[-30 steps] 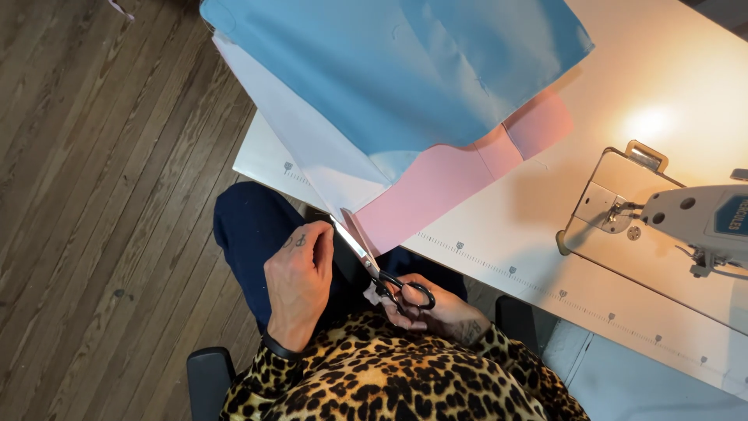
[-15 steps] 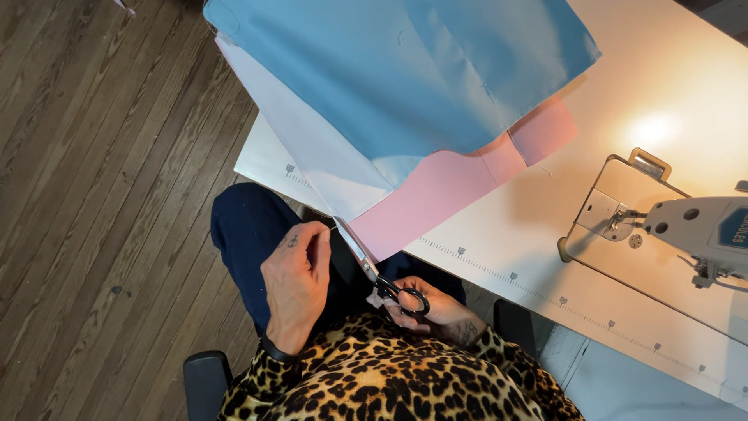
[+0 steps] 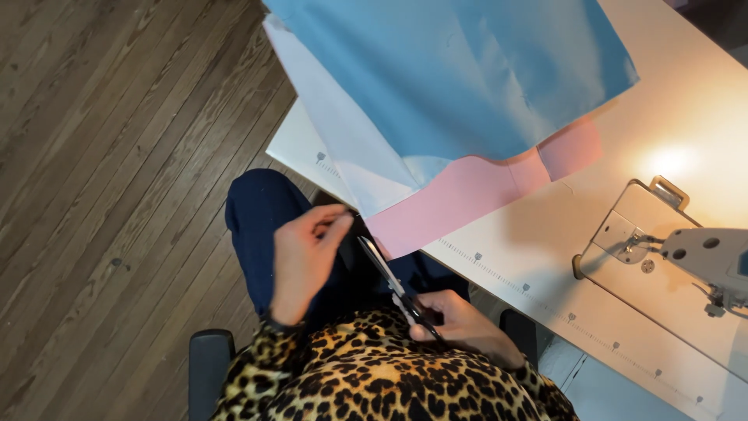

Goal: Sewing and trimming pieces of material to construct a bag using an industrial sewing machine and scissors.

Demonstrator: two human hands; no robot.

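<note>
Near the bottom of the view, over the lap, the right hand [image 3: 460,323] is curled closed around the dark handles of a pair of scissors [image 3: 393,287]. Its blades look nearly together and point up and left toward the hanging cloth. The left hand [image 3: 305,257] sits just left of the blades, half open, with thumb and fingertips pinched together; whether something thin is between them cannot be told. It does not touch the scissors.

Just beyond the blade tips hangs a pink fabric strip [image 3: 467,199], smooth and flat, its lower corner drooping over the near edge of the white table [image 3: 545,273]. A light blue cloth [image 3: 467,78] lies over the pink one, and a white sheet [image 3: 343,148] shows along its left edge.

To the right, a sewing machine [image 3: 701,257] stands on the table, well apart from the hands. Left of the table lies wooden floor [image 3: 117,195], open beside the knee in dark trousers [image 3: 257,226].
</note>
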